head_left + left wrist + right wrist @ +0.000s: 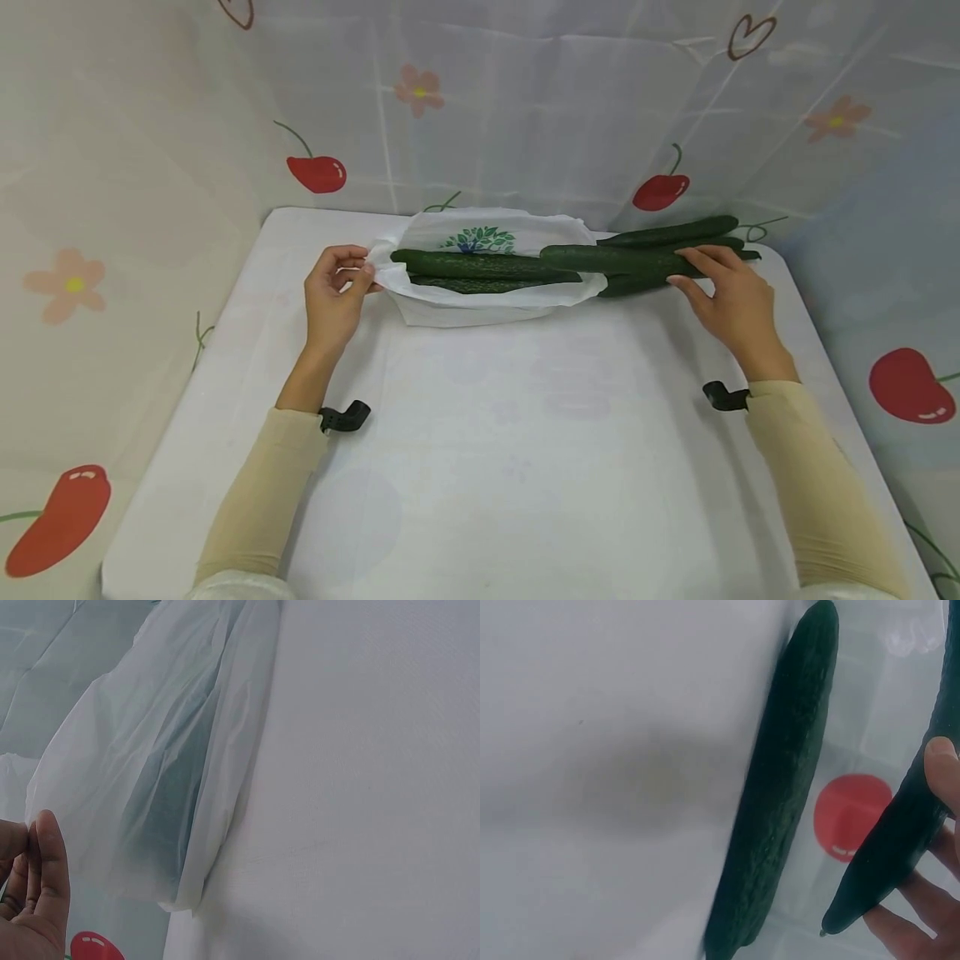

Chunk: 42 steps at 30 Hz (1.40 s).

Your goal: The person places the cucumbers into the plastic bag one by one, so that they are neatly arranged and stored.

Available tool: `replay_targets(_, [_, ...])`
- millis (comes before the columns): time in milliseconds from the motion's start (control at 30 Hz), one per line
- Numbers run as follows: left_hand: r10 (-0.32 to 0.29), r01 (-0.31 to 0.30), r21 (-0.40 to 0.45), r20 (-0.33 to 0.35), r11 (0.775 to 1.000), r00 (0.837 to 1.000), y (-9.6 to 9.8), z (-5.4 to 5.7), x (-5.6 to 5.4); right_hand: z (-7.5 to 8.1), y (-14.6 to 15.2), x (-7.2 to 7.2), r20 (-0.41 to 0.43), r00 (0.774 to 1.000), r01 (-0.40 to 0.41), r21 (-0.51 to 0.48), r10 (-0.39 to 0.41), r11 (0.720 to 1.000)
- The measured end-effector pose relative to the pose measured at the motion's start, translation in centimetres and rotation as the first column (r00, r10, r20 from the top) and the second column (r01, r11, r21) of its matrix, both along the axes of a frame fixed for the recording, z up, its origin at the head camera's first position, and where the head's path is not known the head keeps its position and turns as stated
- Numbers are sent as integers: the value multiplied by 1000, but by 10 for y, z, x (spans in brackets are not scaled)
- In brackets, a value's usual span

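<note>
1. Cucumbers (483,266) are grouped before a pale backdrop (525,125), printed with cherries, flowers and hearts, that rises behind and on both sides.
2. White table (525,467): its far part bears the bag, with several loose cucumbers (637,285) to the right of it.
3. Beige sleeves (258,500) cover both of the person's forearms, reaching in from the near side.
4. White bag (480,315): it lies with its mouth spread, at least two cucumbers lengthwise inside; in the left wrist view a dark shape shows through the plastic.
5. Held cucumber (600,259): its left end overlaps the bag's mouth in the head view; whether it touches those inside, I cannot tell.
6. Right hand (738,300): grasping that cucumber near its right end, thumb on one side and fingers on the other.
7. Left hand (335,296): pinching the bag's left rim.
8. Tree print (480,240): blue and green, on the bag's far inner side.
</note>
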<state>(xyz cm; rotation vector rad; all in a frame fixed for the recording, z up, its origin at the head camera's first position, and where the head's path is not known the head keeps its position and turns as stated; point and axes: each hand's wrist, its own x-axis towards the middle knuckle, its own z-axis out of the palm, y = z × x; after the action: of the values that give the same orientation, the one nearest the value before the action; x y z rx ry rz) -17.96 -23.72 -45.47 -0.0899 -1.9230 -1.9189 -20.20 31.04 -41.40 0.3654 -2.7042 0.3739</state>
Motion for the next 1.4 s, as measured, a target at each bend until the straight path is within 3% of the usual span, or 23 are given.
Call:
replay_targets(533, [2,-2,-8,6,1000,1000,0,1,1,2,-39,-10,-225,971,-60,82,77,995])
replay_targets(900, [-7,7,21,-6,1000,1000,0,2,1,8,-77,-22,-173,982,-67,70,78,995])
replay_targets(1400, [-2,2,3,5,1000,1000,-1,3,1,8,-112,-34,-183,971,-138,101,155,985])
